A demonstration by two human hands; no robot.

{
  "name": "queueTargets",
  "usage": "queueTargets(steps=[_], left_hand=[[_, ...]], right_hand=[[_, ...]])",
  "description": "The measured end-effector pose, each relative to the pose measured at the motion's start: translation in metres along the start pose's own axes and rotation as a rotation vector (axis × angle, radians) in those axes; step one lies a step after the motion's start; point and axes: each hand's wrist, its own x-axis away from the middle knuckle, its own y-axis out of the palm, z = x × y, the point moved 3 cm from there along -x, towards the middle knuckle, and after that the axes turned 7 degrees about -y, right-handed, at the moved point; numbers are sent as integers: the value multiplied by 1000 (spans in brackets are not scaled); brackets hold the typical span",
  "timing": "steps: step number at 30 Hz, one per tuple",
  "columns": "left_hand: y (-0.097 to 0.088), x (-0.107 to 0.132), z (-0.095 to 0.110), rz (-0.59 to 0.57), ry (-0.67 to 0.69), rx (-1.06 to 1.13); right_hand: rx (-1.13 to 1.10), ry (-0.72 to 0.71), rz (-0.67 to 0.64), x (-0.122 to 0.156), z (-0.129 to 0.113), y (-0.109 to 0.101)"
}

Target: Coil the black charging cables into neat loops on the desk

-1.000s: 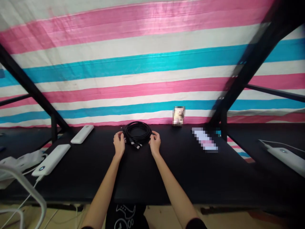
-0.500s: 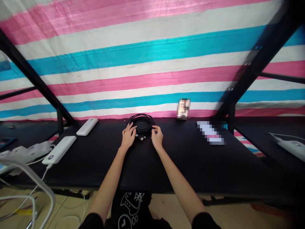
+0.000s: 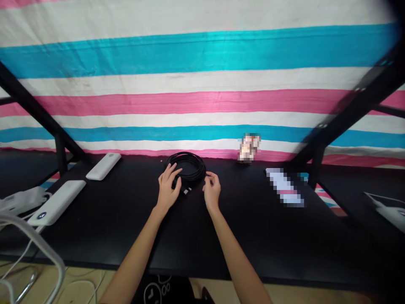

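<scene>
A big striped cloth (image 3: 190, 50) hangs behind the black desk (image 3: 190, 240). A looped black cable (image 3: 200, 171) lies near the middle of the desk's back edge. The left hand (image 3: 167, 188) has moved from the cable's left side to its left front, and its fingers are now spread. The right hand (image 3: 211, 192) curls just beside the right front; I cannot tell if it pinches anything. So the loops may be nearly neat. Two white blocks (image 3: 60, 202) lie toward the desk's left; the near one's round mark is too small to read. A blurred strip (image 3: 284, 188) near the back right corner shows no clear words. Silver plugs (image 3: 186, 191) poke out in front.
</scene>
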Motion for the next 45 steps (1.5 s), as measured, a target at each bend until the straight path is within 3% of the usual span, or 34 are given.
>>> queueTargets(steps=[6,10,19,29,39,45], left_hand=[[17,7,9,-173,78,-56],[23,8,5,-208,72,-96],[23,7,8,-189,69,-144],[18,1,5,-176,80,-153],[15,-8,5,-138,64,-159],[11,-7,12,-99,54,-175]], right_hand=[[-77,72,8,3,-4,0],[-98,79,-9,7,-5,2],[2,152,-36,7,-5,0],[-62,275,-181,-1,7,11],[-71,262,-205,-21,16,11],[6,148,-381,-16,21,13]])
